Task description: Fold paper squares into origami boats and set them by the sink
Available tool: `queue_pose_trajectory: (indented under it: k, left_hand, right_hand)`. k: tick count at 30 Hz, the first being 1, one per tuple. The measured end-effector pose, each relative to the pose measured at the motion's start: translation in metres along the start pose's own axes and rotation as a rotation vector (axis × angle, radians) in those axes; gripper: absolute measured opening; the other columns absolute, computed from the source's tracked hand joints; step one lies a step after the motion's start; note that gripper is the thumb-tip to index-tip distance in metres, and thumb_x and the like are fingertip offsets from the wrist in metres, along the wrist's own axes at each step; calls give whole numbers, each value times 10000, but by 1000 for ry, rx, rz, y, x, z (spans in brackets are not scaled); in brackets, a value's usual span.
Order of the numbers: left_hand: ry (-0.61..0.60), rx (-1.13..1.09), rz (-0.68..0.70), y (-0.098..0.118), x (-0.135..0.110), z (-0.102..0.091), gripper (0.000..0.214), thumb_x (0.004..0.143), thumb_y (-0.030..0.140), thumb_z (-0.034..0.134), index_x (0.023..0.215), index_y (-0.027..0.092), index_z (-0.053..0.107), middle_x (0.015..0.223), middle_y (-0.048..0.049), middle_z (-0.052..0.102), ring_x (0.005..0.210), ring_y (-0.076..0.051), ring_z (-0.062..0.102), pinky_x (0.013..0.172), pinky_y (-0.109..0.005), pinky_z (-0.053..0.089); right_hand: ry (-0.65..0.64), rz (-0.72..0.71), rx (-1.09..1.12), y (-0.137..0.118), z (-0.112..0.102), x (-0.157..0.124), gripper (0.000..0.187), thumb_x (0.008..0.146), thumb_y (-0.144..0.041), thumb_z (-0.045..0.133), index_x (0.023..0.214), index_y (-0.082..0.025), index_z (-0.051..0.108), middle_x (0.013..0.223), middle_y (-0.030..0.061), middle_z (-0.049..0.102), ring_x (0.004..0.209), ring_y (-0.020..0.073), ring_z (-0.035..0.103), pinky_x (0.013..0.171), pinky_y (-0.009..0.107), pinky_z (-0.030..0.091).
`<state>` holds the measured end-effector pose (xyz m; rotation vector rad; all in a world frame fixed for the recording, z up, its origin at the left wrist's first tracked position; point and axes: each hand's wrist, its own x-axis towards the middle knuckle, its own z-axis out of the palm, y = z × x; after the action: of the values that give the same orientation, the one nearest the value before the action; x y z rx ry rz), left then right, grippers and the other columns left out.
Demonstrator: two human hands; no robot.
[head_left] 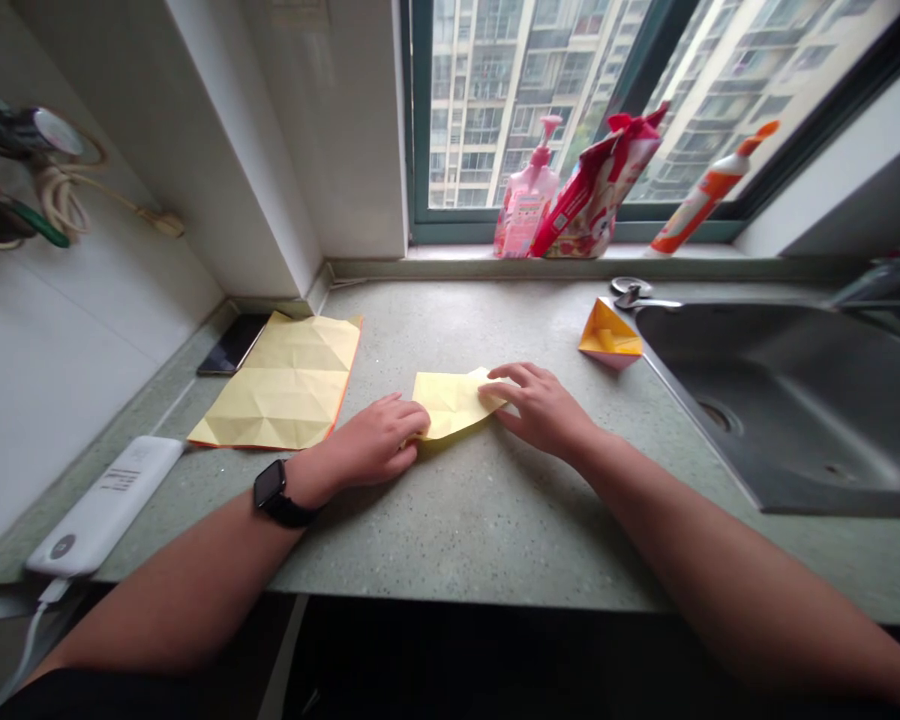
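A small folded sheet of yellow paper (pixel 454 400) is between my two hands, just above or on the speckled countertop (pixel 487 530). My left hand (pixel 379 437), below a black watch, has its fingers curled around the paper's left edge. At the right end, my right hand (pixel 538 405) pinches the paper, thumb below and fingers above. Left of my hands lie larger creased yellow sheets (pixel 285 375) with an orange edge showing. A folded orange paper piece (pixel 610 335) sits to the right, beside the sink.
A steel sink (pixel 795 400) takes up the right side. At far left are a white power bank (pixel 105 505) with a cable and a dark phone (pixel 232 343) partly under the sheets. A pink pump bottle (pixel 525 205), a red bag (pixel 600 190) and an orange-white bottle (pixel 709 195) line the windowsill.
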<state>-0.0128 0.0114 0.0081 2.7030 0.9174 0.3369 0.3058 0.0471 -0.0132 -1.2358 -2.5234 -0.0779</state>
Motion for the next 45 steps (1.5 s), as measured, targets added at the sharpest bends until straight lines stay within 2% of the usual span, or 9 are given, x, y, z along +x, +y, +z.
queue_pose_trajectory:
  k: [2,4,7,9,15,22,28,39,45]
  left_hand:
    - [13,33,-28,-4,-4,-5,187,922,88,541,1042,221,595,1202,-74,733,1127,-250,676,1296,-581,371]
    - [40,69,-62,-6,-5,-7,186,923,107,555,1061,218,613,1180,-79,736,1119,-261,669,1254,-578,412]
    - [73,99,-98,-4,-4,-8,101,980,211,592,1066,207,643,1118,-93,731,1061,-274,658,1082,-502,529]
    - [96,105,-127,0,-3,-8,87,1007,250,591,1035,203,659,1073,-94,723,1010,-269,654,971,-447,554]
    - [115,97,-211,3,-3,-13,147,988,176,553,910,205,674,988,-74,708,907,-232,646,851,-372,539]
    - [120,24,-318,5,-4,-17,187,1032,208,545,924,206,698,957,-59,741,872,-223,677,816,-348,539]
    - [141,-25,-377,4,-3,-17,228,1066,253,542,915,203,706,981,-66,778,879,-231,711,808,-360,555]
    - [185,38,-432,-10,-4,-4,272,1083,237,540,1277,199,728,1208,-106,824,1030,-281,781,982,-448,615]
    - [180,124,-438,-14,-2,-1,320,1070,210,568,1353,173,712,1261,-127,812,1121,-315,772,1036,-494,593]
  right_hand:
    - [-29,-5,31,3,0,1,252,951,-131,697,1096,-285,835,1268,77,805,1176,295,727,1032,490,586]
    - [-51,-17,75,3,0,2,251,960,-121,673,1044,-288,841,1202,58,826,1118,274,748,1014,479,590]
    - [-88,-45,145,1,-3,3,279,968,-118,650,1070,-287,847,1189,54,833,1104,264,758,998,465,600]
    - [-118,-55,177,-3,-5,3,284,975,-130,650,1088,-296,850,1185,53,832,1093,259,762,983,450,609]
    - [-165,-19,216,-6,-11,0,392,957,-69,607,1106,-333,855,1165,34,831,1063,242,776,955,402,617]
    - [-207,9,191,7,-17,-1,266,1011,-213,631,1169,-297,828,1157,63,846,1042,271,787,921,418,615]
    - [-230,76,202,9,-15,-3,302,1000,-232,650,1255,-295,798,1144,75,852,1004,272,795,904,416,612]
    - [-213,160,162,7,-6,-2,412,985,-217,642,1379,-282,745,1180,80,846,1050,291,788,918,409,600]
    - [-196,209,127,2,-3,-1,445,997,-218,620,1431,-248,714,1264,112,827,1141,319,773,974,448,601]
